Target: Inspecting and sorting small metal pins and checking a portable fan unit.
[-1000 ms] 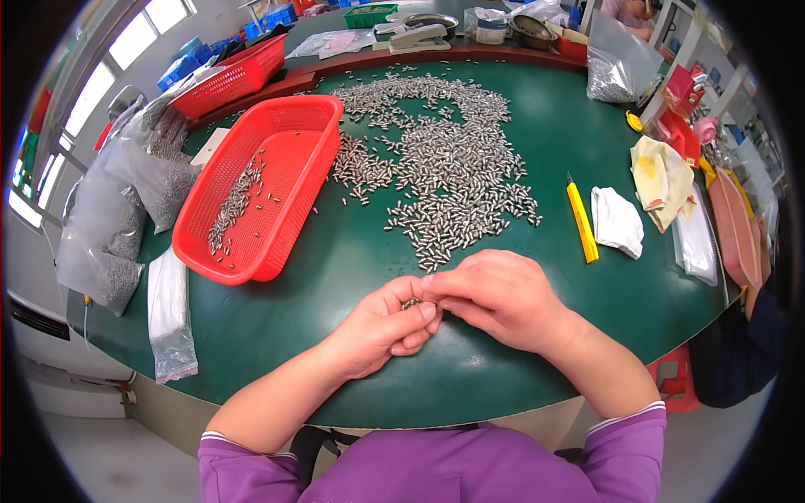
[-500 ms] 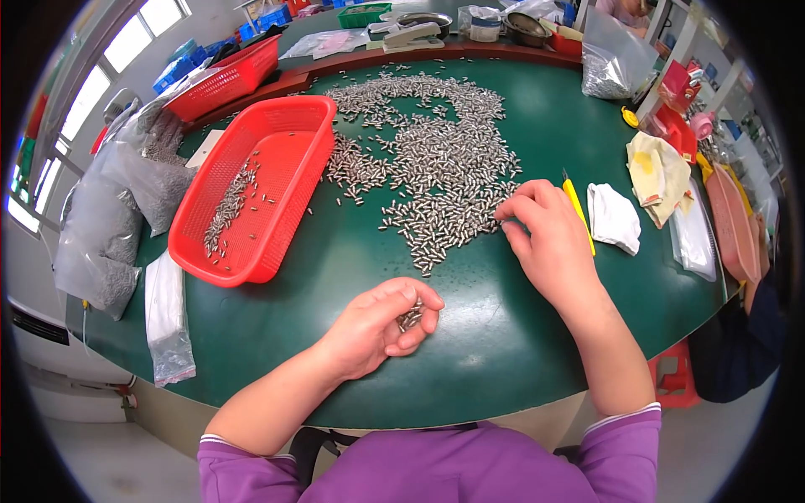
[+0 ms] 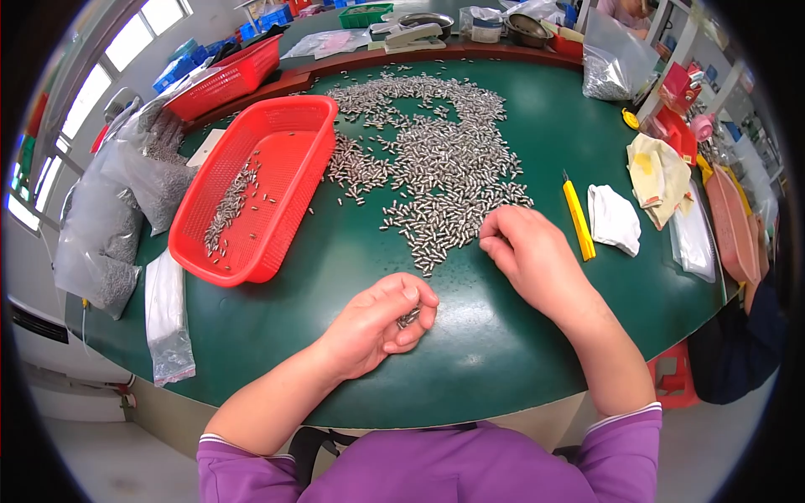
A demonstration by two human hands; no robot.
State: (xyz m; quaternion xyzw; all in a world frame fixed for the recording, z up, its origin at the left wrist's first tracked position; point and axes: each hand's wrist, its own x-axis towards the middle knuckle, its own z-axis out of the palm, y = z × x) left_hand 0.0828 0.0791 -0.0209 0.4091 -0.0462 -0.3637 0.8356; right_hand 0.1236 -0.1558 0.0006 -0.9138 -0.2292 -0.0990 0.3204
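Observation:
A wide, loose pile of small silvery metal pins (image 3: 453, 159) is spread over the green table. My left hand (image 3: 377, 323) is curled in front of the pile's near tip, and several metal pins (image 3: 408, 317) show between its bent fingers. At the pile's right edge my right hand (image 3: 528, 251) is low over the table with its thumb and fingertips pinched together. Whatever may be between those fingertips is too hidden to make out. To the left stands a red perforated plastic basket (image 3: 289, 201) with more of these pins lying on its bottom.
Filled clear bags (image 3: 101, 235) crowd the left edge, beside a flat plastic packet (image 3: 170, 318). On the right lie a yellow cutter knife (image 3: 579, 220), a white cloth (image 3: 614, 220) and a stained cloth (image 3: 656, 176). A brown raised rim (image 3: 495, 52) borders the table's far side.
My right hand has drawn back a little toward me and to the left, its fingers closer together, uncovering more of the yellow knife. The left hand has barely shifted.

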